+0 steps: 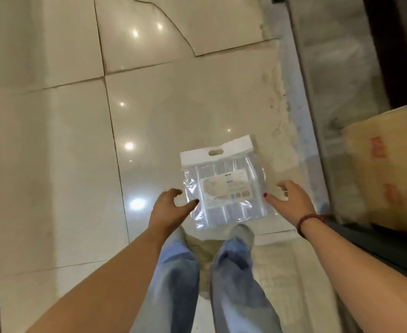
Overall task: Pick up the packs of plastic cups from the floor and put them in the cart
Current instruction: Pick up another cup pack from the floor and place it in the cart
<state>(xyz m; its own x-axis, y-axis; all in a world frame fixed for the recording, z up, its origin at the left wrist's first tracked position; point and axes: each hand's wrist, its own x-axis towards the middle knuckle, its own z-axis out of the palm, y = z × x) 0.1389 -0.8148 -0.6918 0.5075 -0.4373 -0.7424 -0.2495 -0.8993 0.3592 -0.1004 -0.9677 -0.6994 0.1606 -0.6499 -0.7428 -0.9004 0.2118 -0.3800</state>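
Note:
A clear pack of plastic cups (224, 186) with a white header strip and a paper label lies flat on the glossy tiled floor, just ahead of my feet. My left hand (167, 205) hovers at the pack's left edge, fingers spread and empty, thumb tip near the plastic. On the opposite side my right hand (291, 200) is spread open too, thumb pointing at the pack's right edge. Neither hand grips the pack. No cart is in view.
A cardboard box (387, 169) with red print stands at the right, behind a dark frame (387, 58). A rough concrete strip (286, 97) runs along the tiles' right edge. The tiles are cracked at the top. A dark edge borders the far left.

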